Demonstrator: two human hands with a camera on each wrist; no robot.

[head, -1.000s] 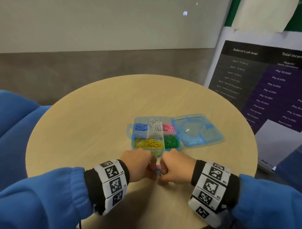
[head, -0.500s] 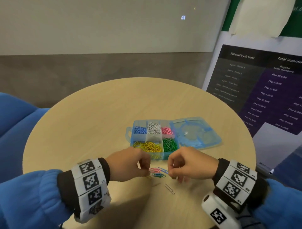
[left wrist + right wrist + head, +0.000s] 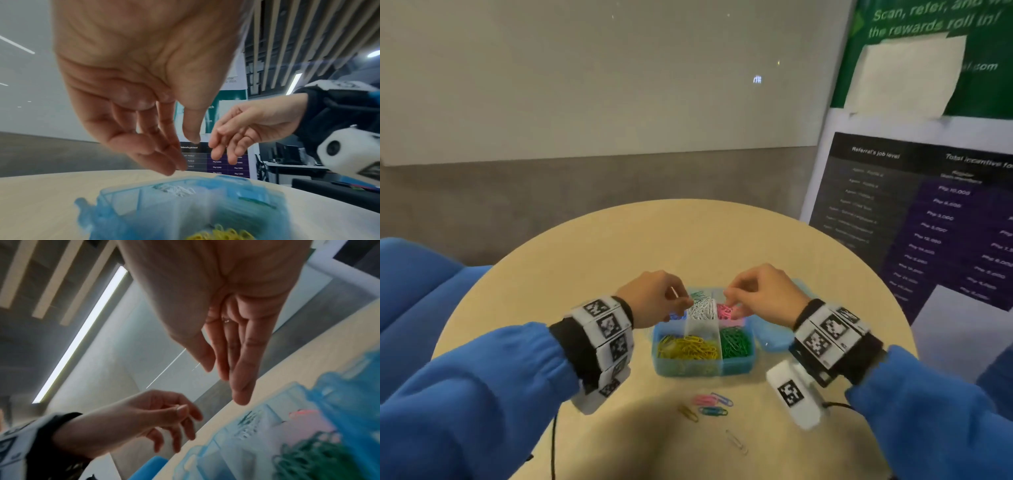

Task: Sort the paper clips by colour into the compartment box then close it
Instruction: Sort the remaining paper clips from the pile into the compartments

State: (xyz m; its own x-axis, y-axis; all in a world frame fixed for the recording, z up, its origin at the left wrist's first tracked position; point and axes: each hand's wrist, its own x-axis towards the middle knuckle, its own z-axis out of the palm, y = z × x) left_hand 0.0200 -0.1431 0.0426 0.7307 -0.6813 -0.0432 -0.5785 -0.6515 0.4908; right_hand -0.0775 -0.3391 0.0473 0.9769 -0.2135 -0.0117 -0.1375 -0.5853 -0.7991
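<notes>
- Both hands hover above the far row of the box [image 3: 736, 366]. The left hand [image 3: 654, 298] is over the blue and white cells, the right hand [image 3: 763, 294] over the pink one, so each can drop a clip straight into its colour.
- Left hand: fingers hang loosely with the thumb close to them. The wrist view shows nothing between them. A thin pale sliver shows at the knuckles in the head view, but I cannot tell whether it is a clip.
- Right hand: fingers point down, nearly straight, with no clip seen in them. It looks to have just let go over the pink clips [image 3: 724, 311].
- The hands are apart, with the white clips [image 3: 702, 306] showing between them.
- Nearer than the hands lie the yellow clips [image 3: 688, 347] and green clips [image 3: 736, 342], already sorted.
- The lid [image 3: 774, 339], under the right wrist, lies open flat, so closing comes later.
- Behind both wrists, near the body, loose clips [image 3: 710, 404] wait on the surface [image 3: 585, 260]: pink, blue, a teal-looking one, a yellowish one and a pale one set apart. My guess is the sorting is nearly done.
</notes>
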